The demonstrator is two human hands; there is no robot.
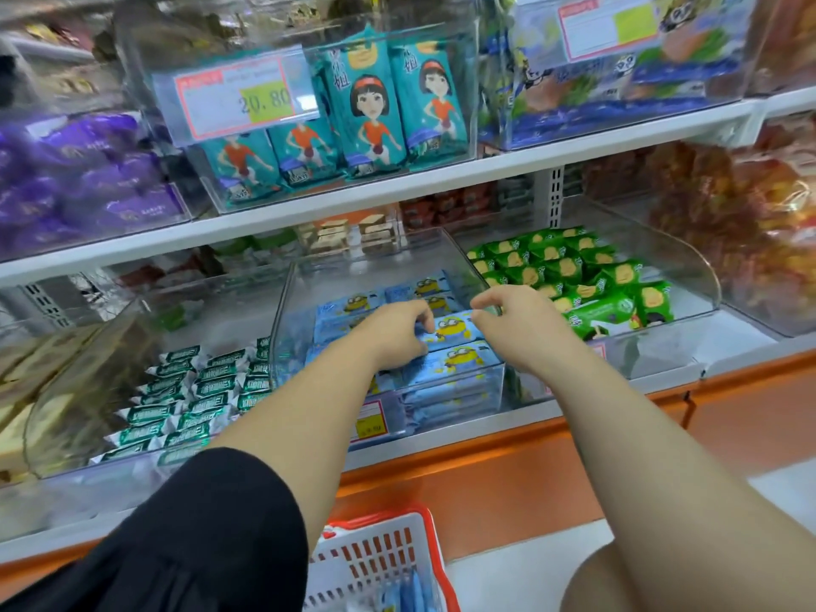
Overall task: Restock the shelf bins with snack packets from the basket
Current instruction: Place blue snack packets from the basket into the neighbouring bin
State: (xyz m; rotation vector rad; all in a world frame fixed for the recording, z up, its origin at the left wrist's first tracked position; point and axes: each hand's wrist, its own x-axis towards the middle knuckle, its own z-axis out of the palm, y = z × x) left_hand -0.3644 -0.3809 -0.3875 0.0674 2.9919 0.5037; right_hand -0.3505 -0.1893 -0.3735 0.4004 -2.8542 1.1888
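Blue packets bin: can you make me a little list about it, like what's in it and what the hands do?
bin: clear, between two other bins
inside: blue packets, stacked flat
left hand: fingers curled on the blue packets
right hand: fingers curled over the bin; grip unclear
left neighbour: green-white packets
right neighbour: green packets
basket: below, some blue ones inside
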